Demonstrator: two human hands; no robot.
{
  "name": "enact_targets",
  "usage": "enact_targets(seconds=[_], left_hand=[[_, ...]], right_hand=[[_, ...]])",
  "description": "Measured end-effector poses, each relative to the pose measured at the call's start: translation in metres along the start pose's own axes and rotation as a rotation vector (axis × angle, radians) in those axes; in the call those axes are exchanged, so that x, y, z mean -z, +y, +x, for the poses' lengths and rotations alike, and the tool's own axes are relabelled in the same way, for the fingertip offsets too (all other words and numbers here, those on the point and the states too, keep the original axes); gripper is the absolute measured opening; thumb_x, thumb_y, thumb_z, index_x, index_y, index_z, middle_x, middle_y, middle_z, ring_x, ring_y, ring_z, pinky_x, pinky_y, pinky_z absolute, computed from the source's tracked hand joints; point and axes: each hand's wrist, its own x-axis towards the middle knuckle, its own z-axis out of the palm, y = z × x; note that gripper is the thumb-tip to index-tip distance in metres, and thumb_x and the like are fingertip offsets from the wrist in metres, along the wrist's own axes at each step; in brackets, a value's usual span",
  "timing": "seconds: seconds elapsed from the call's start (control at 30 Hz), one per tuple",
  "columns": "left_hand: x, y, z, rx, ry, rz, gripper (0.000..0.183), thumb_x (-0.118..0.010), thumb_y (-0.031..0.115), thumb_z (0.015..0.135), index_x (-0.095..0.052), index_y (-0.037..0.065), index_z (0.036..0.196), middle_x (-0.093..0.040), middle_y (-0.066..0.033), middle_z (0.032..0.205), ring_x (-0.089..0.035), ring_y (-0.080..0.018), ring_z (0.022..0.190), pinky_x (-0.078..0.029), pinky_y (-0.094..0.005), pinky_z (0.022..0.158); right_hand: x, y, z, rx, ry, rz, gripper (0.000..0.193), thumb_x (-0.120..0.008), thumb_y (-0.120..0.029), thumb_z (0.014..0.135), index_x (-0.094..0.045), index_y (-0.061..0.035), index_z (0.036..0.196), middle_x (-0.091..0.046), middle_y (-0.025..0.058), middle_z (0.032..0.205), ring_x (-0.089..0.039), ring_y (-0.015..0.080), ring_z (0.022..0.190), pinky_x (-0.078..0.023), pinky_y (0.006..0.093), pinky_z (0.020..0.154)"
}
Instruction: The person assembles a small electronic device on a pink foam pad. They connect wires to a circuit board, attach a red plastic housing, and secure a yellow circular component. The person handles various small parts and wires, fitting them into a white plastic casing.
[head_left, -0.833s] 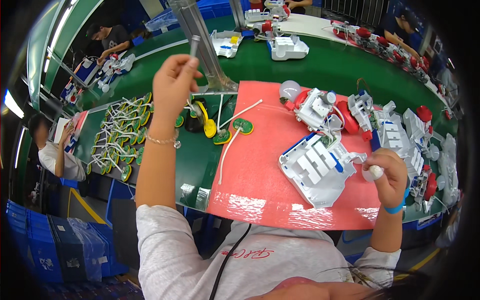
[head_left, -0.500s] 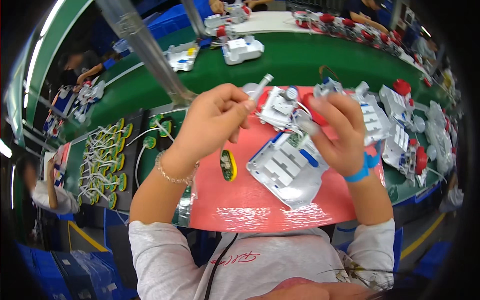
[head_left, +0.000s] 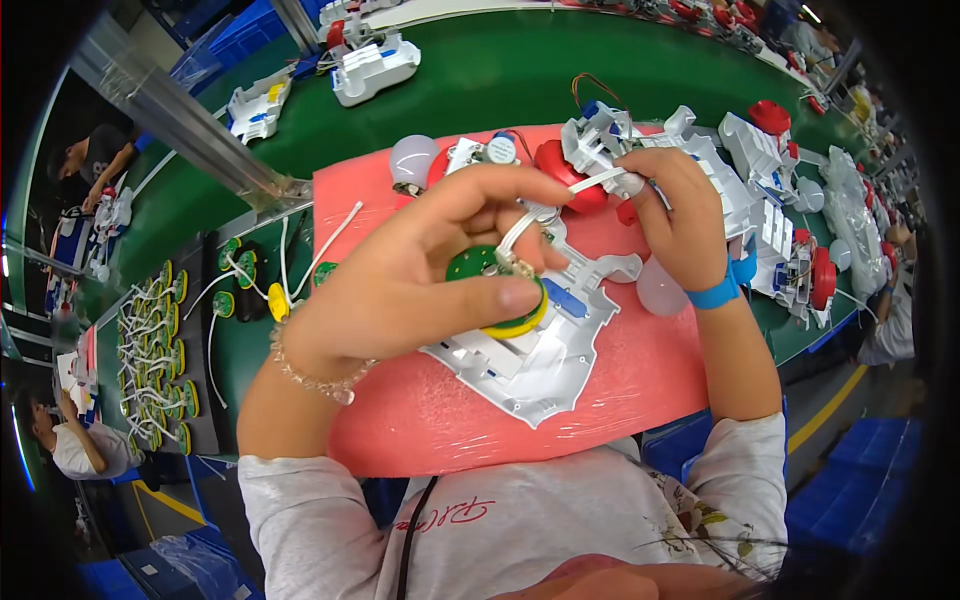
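Observation:
My left hand (head_left: pixel 400 295) is closed round a round green circuit board (head_left: pixel 468 265) with a yellow rim, its thumb pressed on the rim. From the board a flat white cable (head_left: pixel 596 181) runs across to my right hand (head_left: pixel 680 215), whose thumb and fingers pinch its far end. Below the board, partly hidden by my left hand, a white plastic housing (head_left: pixel 560 385) with a blue part (head_left: pixel 562 298) lies on a pink foam mat (head_left: pixel 640 375). Beyond it sit more white parts, a red round part (head_left: pixel 568 175) and a frosted dome (head_left: pixel 413 160); a second dome (head_left: pixel 664 288) lies beside my right wrist.
On the left, a dark board (head_left: pixel 205 350) bears many wired green-yellow circuit boards (head_left: pixel 160 350). A metal post (head_left: pixel 180 110) rises beyond my left hand. White housings with red parts (head_left: pixel 822 278) crowd the right. Across the green table stands another white housing (head_left: pixel 375 68). Co-workers sit at the left.
My left hand, which held the cable with the board dangling, now grips the board itself. My right hand has taken the cable's end. The view has shifted to the right.

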Motion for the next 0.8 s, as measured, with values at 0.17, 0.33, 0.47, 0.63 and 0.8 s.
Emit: enact_targets(seconds=[0.17, 0.33, 0.47, 0.63, 0.8], left_hand=[[0.01, -0.005, 0.003, -0.065, 0.039, -0.002, 0.065, -0.073, 0.015, 0.061, -0.045, -0.003, 0.116, -0.051, -0.0081, 0.1, -0.053, -0.0181, 0.089, -0.043, -0.0272, 0.08], [0.03, -0.019, 0.002, 0.026, 0.076, -0.028, 0.062, -0.068, 0.008, 0.064, -0.042, -0.001, 0.119, -0.055, -0.0102, 0.101, -0.054, -0.0157, 0.091, -0.044, -0.027, 0.08], [0.042, -0.044, -0.01, 0.04, 0.218, -0.067, 0.062, -0.07, 0.013, 0.064, -0.04, -0.002, 0.116, -0.055, -0.0139, 0.099, -0.056, -0.0174, 0.088, -0.047, -0.0263, 0.075], [0.035, -0.057, -0.017, 0.071, 0.323, -0.065, 0.055, -0.072, 0.02, 0.064, -0.044, -0.004, 0.105, -0.056, -0.0174, 0.096, -0.058, -0.0194, 0.079, -0.049, -0.027, 0.068], [0.034, -0.069, -0.017, -0.125, 0.301, -0.029, 0.052, -0.075, 0.021, 0.063, -0.045, -0.003, 0.099, -0.054, -0.0181, 0.088, -0.056, -0.0199, 0.066, -0.049, -0.0262, 0.056]], right_hand=[[-0.012, -0.019, 0.01, -0.283, -0.506, 0.474, 0.016, -0.054, -0.005, 0.074, -0.058, -0.0048, 0.089, -0.059, 0.0113, 0.081, -0.055, 0.0296, 0.075, -0.044, 0.0339, 0.067], [-0.045, -0.006, -0.004, -0.102, -0.635, 0.522, 0.018, -0.051, -0.002, 0.071, -0.056, -0.0046, 0.088, -0.058, 0.0135, 0.078, -0.057, 0.0297, 0.075, -0.044, 0.0361, 0.065], [-0.048, -0.007, -0.005, -0.143, -0.714, 0.47, 0.019, -0.048, 0.001, 0.069, -0.052, -0.0041, 0.086, -0.056, 0.0146, 0.075, -0.056, 0.0311, 0.073, -0.044, 0.0388, 0.062], [-0.06, -0.002, -0.018, -0.075, -0.657, 0.468, 0.015, -0.05, -0.002, 0.069, -0.051, -0.0053, 0.084, -0.055, 0.013, 0.071, -0.055, 0.0317, 0.069, -0.043, 0.0408, 0.059], [-0.065, 0.006, -0.022, -0.041, -0.613, 0.548, 0.014, -0.05, -0.002, 0.069, -0.051, -0.0051, 0.083, -0.055, 0.013, 0.07, -0.055, 0.0322, 0.067, -0.042, 0.0401, 0.058]])
